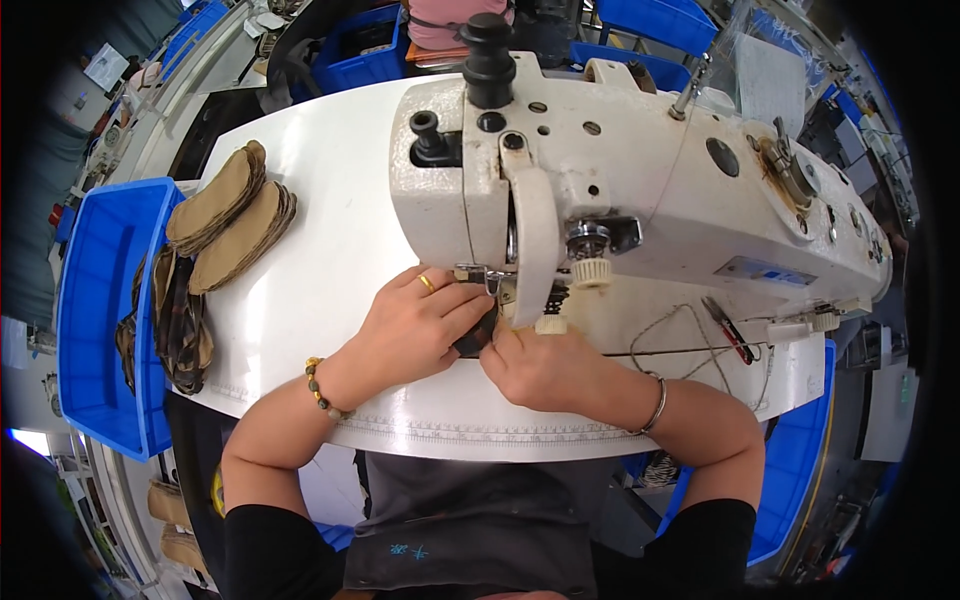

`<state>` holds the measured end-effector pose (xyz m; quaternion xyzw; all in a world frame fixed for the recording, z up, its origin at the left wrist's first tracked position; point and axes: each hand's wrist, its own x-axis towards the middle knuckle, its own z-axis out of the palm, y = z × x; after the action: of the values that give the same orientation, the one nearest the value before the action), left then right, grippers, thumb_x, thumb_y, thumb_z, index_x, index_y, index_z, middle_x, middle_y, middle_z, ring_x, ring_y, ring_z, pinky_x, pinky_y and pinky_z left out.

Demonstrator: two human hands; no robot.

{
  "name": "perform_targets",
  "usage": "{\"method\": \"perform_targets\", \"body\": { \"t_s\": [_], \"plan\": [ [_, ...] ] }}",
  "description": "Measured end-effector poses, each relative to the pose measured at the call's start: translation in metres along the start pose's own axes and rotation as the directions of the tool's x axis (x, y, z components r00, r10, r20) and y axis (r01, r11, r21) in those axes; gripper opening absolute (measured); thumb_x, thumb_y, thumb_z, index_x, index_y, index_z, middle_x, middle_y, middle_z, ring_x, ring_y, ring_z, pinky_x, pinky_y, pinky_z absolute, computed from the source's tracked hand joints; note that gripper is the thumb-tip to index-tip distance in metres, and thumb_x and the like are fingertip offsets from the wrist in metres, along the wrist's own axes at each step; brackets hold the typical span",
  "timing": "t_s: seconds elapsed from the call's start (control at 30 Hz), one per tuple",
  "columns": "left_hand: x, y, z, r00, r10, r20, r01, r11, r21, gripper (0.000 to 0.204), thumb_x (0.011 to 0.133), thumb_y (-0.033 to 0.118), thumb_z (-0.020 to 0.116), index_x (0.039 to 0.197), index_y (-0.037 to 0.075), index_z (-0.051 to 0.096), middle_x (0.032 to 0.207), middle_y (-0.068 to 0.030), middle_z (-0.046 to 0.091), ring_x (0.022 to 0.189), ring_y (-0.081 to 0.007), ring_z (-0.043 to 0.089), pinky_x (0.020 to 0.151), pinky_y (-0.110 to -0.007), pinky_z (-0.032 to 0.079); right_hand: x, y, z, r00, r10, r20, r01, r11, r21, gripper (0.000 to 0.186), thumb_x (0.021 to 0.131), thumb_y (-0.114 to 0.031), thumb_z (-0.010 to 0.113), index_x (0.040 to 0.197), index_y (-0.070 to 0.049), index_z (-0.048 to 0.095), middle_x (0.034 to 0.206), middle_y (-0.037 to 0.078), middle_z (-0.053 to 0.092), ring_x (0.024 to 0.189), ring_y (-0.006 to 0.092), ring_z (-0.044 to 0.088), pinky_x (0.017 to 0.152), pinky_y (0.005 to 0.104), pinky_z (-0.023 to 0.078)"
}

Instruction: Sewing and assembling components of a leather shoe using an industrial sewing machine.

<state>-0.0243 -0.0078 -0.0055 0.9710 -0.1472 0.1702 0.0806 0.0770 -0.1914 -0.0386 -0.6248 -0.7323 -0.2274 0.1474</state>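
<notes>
A white sewing machine spans the upper middle and right of the table. Under its presser foot area lies a small dark fabric piece, mostly covered by my fingers and the machine head. My left hand, with a ring and a beaded bracelet, presses closed fingers over the piece's left side, close to the needle. On the other side my right hand, with a bangle on its wrist, pinches the piece's near right edge; the fingertips are partly hidden. The two hands are almost touching.
Two stacks of tan sole-shaped pieces lie at the left of the white table. Dark patterned fabric pieces lie by a blue bin. Red-and-black thread snips and loose cord rest at the right.
</notes>
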Motion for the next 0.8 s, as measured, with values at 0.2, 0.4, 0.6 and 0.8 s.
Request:
{"method": "perform_targets", "body": {
  "t_s": [0.2, 0.4, 0.6, 0.8],
  "plan": [
    [-0.007, 0.000, -0.004, 0.966, 0.094, -0.243, -0.089, 0.995, 0.032, 0.034, 0.058, 0.010, 0.073, 0.092, 0.006, 0.071, 0.094, -0.0023, 0.070, 0.082, -0.0174, 0.065, 0.080, -0.034, 0.057, 0.004, 0.010, -0.012, 0.999, 0.037, -0.040, -0.030, 0.986, 0.165, 0.009, 0.073, -0.014, 0.064, 0.070, -0.006, 0.059, 0.060, 0.003, 0.055, 0.052, 0.0163, 0.058, 0.041, 0.0296, 0.044],
    [-0.006, -0.001, 0.003, 0.951, 0.117, -0.286, -0.109, 0.993, 0.044, 0.032, 0.058, 0.011, 0.072, 0.090, 0.005, 0.070, 0.091, -0.0034, 0.070, 0.081, -0.0179, 0.065, 0.079, -0.034, 0.057, 0.005, 0.014, -0.004, 0.975, 0.173, -0.136, -0.171, 0.985, 0.032, 0.011, 0.071, -0.011, 0.066, 0.076, -0.005, 0.059, 0.052, 0.002, 0.052, 0.046, 0.0177, 0.057, 0.042, 0.0312, 0.045],
    [-0.007, 0.000, 0.004, 0.942, 0.080, -0.326, -0.062, 0.996, 0.064, 0.033, 0.056, 0.011, 0.071, 0.089, 0.005, 0.071, 0.082, -0.0022, 0.067, 0.071, -0.0173, 0.062, 0.079, -0.035, 0.057, 0.006, 0.014, -0.004, 0.987, 0.145, -0.061, -0.145, 0.989, 0.015, 0.015, 0.069, -0.009, 0.065, 0.082, -0.002, 0.061, 0.054, 0.003, 0.054, 0.045, 0.0188, 0.057, 0.042, 0.0319, 0.045],
    [-0.005, -0.001, 0.006, 0.947, -0.011, -0.322, 0.022, 0.999, 0.031, 0.036, 0.054, 0.009, 0.070, 0.090, 0.009, 0.073, 0.073, 0.0006, 0.061, 0.062, -0.0160, 0.057, 0.078, -0.035, 0.058, 0.000, 0.007, 0.005, 0.986, 0.140, -0.095, -0.152, 0.978, -0.143, 0.015, 0.073, -0.013, 0.062, 0.086, -0.008, 0.068, 0.062, -0.003, 0.052, 0.052, 0.0125, 0.051, 0.044, 0.0308, 0.034]
  ]
}}
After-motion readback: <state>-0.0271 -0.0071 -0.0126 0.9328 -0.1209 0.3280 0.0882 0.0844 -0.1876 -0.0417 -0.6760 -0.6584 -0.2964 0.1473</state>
